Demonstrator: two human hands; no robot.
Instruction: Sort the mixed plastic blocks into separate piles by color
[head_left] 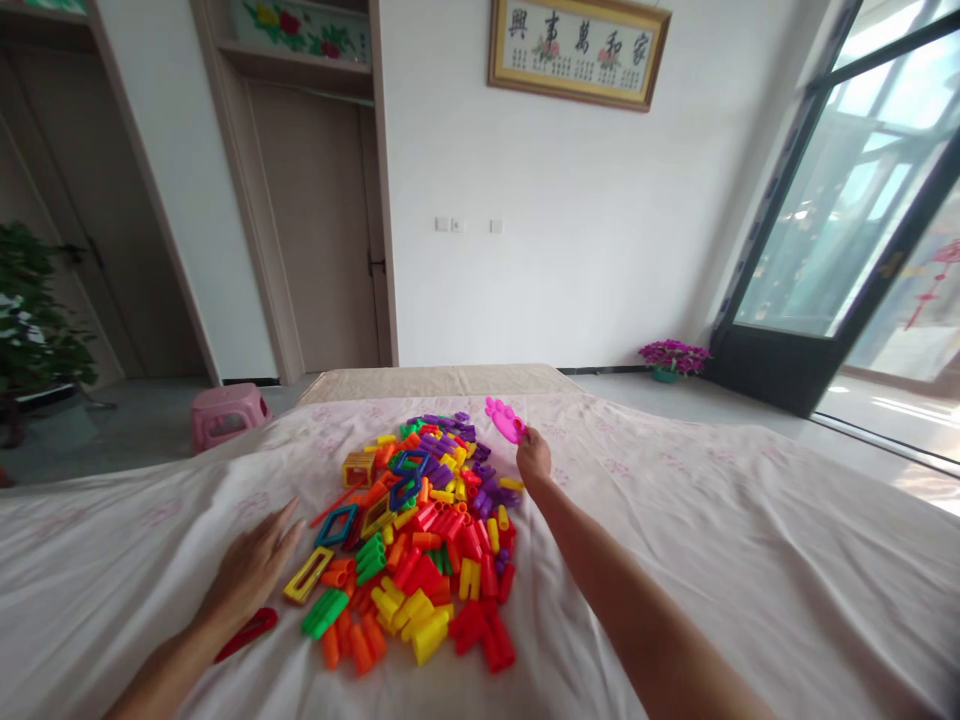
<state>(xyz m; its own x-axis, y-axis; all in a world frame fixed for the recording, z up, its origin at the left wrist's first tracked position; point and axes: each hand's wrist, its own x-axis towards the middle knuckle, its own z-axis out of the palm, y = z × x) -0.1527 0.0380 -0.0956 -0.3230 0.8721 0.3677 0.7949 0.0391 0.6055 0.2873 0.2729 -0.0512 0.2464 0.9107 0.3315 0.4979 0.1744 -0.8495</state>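
Pink paw-shaped piece (501, 417) pinched at edge of bright plastic heap (450, 525)

Gripped between the fingers and thumb of a person's right hand (534, 458), the pink piece sits just right of the frame's centre, near the heap's upper right end. At lower left, the left hand (255, 565) is unclenched with its fingers extended, near a yellow frame (295, 597) and a red piece (251, 632) by the wrist; whether it touches the flowered cloth (712, 540) beneath cannot be told. Purple pieces crowd the far end of the heap, while red, yellow and orange ones fill the lower centre, with green pieces (325, 613) at its left side. Beyond, a pink stool (225, 405) stands at left, magenta flowers (673, 355) sit on the floor at right, and framed calligraphy (577, 48) hangs on the white wall (525, 300) at the top of the frame.
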